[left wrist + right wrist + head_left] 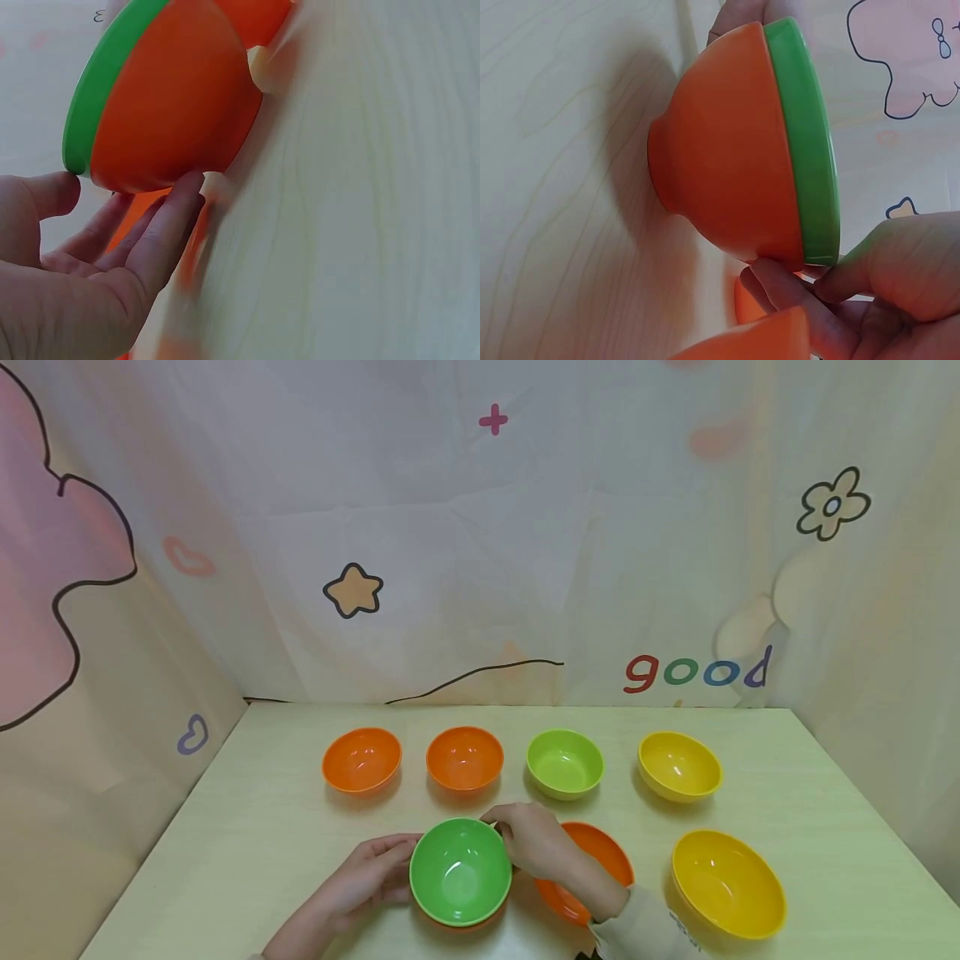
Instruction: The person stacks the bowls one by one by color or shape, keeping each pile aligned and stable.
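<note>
A green bowl (459, 872) sits nested in an orange bowl (727, 142), its green rim standing above the orange one. My left hand (371, 872) holds the pair from the left, thumb at the green rim and fingertips against the orange side, as the left wrist view shows. On the other side my right hand (536, 843) pinches the stack's edge, with the thumb at the green rim and fingers on the orange wall. Whether the orange base touches the table I cannot tell. Under my right forearm lies another orange bowl (600, 847), partly hidden.
Along the back of the table (225, 827) stand two orange bowls (362, 762) (465, 760), a lime green bowl (565, 766) and a yellow bowl (678, 768). A larger yellow bowl (727, 885) is at the right front. A printed curtain (450, 527) hangs behind.
</note>
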The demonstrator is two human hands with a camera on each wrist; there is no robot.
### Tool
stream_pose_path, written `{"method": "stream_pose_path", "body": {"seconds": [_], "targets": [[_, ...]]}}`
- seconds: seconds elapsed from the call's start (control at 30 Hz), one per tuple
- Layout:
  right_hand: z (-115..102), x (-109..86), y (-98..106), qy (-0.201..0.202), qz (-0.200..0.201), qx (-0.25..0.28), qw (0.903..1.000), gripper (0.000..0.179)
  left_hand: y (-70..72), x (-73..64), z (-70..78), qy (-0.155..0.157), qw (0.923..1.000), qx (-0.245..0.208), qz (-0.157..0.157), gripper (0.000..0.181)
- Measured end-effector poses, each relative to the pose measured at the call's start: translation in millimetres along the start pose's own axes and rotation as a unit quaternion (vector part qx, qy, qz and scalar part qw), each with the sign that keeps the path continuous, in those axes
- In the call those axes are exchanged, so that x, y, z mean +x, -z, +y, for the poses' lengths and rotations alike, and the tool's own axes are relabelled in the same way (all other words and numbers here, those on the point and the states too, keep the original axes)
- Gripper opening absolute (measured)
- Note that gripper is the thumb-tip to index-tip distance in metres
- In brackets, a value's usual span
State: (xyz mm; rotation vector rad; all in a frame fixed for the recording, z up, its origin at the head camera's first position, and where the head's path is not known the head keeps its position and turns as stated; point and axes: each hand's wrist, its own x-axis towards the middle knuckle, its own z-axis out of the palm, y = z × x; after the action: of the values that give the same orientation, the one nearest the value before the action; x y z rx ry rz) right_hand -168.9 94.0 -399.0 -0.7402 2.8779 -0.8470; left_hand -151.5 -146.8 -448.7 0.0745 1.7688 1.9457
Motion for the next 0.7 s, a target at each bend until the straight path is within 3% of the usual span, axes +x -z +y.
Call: {"method": "stream_pose_path", "body": {"seconds": [0.7], "targets": [[0.7, 0.3, -0.8, 0.004, 0.001, -0.004, 1.0000, 0.026, -0.6, 0.0, 0.1, 0.028, 0.9985, -0.044, -0.017, 0.056]]}}
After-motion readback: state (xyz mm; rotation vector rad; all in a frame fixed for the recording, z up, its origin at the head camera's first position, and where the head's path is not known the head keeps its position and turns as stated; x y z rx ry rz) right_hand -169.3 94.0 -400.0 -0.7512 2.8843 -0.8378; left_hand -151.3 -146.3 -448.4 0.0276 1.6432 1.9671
